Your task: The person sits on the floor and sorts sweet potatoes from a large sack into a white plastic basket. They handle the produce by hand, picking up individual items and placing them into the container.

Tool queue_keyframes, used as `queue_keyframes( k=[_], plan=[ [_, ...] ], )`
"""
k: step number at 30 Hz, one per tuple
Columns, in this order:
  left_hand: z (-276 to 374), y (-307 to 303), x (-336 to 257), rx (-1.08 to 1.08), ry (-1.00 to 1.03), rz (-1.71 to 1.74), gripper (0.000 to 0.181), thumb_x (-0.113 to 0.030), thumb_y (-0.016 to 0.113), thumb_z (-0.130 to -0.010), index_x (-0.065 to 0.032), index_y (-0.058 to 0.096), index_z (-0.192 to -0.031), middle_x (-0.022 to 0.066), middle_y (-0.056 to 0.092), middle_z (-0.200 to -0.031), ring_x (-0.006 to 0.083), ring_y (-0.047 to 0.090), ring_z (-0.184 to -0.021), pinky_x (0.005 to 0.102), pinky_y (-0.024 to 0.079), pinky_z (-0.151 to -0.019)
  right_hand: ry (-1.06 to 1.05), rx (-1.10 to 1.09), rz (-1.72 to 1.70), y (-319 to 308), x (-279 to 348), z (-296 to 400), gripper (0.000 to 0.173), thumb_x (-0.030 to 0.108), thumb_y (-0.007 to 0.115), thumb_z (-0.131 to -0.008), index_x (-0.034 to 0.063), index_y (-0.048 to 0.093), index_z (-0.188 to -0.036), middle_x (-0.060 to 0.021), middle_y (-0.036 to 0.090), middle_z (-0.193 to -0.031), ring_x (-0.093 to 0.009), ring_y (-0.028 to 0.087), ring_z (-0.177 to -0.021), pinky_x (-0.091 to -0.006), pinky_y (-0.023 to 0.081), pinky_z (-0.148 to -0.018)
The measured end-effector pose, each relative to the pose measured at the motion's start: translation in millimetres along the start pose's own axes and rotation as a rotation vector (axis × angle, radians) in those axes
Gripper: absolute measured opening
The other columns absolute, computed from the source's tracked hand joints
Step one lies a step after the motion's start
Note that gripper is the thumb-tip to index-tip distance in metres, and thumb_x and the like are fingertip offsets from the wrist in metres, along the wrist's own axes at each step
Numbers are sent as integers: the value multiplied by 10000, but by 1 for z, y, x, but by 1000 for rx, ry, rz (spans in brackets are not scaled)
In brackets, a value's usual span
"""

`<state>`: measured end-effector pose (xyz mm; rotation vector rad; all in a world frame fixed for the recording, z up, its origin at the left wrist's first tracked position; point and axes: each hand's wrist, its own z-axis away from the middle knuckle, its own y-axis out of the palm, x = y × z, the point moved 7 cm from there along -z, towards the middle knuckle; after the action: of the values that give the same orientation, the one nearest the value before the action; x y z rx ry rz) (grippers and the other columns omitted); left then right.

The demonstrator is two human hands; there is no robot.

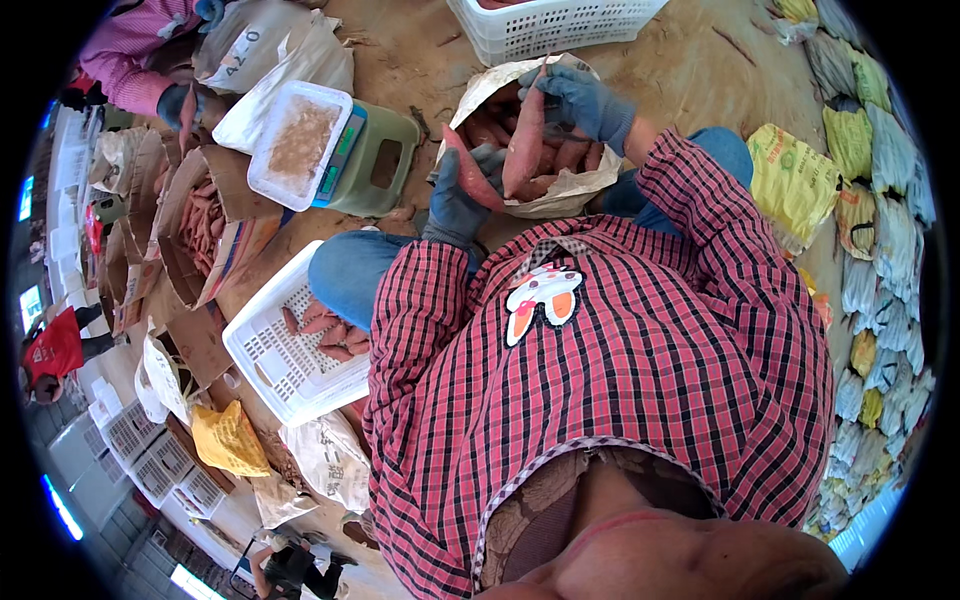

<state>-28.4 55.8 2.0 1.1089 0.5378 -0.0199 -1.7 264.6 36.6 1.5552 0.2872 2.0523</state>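
Observation:
My left hand (456,196), in a blue-grey work glove, grips a reddish sweet potato (472,171) at the near left edge of an open woven sack (487,91). A second, longer sweet potato (525,142) stands nearly upright in the picture, its thin upper end held by my gloved right hand (586,101). Both are over the sack, which holds several more sweet potatoes (571,154) between my knees. Part of the left hand's fingers is hidden behind the roots.
A digital scale with a white tray (300,142) stands left of the sack. White crates (555,34) (292,390) lie beyond it and by my left knee. A cardboard box (255,229) of sweet potatoes is farther left, near a co-worker's gloved hand (177,106). Filled sacks (892,225) line the right.

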Motion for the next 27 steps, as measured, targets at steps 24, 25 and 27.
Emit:
queue_keyframes(
  k=[24,25,27],
  plan=[
    [42,12,-52,15,385,-65,913,-148,663,-753,-193,111,-1480,146,501,-1209,285,540,-1005,421,480,-816,-225,-304,238,-23,-20,-40,217,248,564,-925,84,623,-1055,-60,661,-873,-146,606,-688,-265,496,-601],
    [58,10,-63,-24,386,26,888,-158,664,-755,-190,143,-1474,151,510,-1184,290,542,-982,421,481,-797,-94,-315,142,-31,-33,-35,213,247,558,-929,91,612,-1064,-63,657,-868,-132,599,-674,-250,489,-576],
    [83,-50,-105,-218,696,57,686,-246,670,-798,-141,317,-1376,136,534,-1049,282,539,-885,374,476,-728,-70,-325,189,-66,-60,-33,198,261,556,-926,87,621,-996,-44,659,-850,-113,586,-644,-249,475,-535]
  ],
)
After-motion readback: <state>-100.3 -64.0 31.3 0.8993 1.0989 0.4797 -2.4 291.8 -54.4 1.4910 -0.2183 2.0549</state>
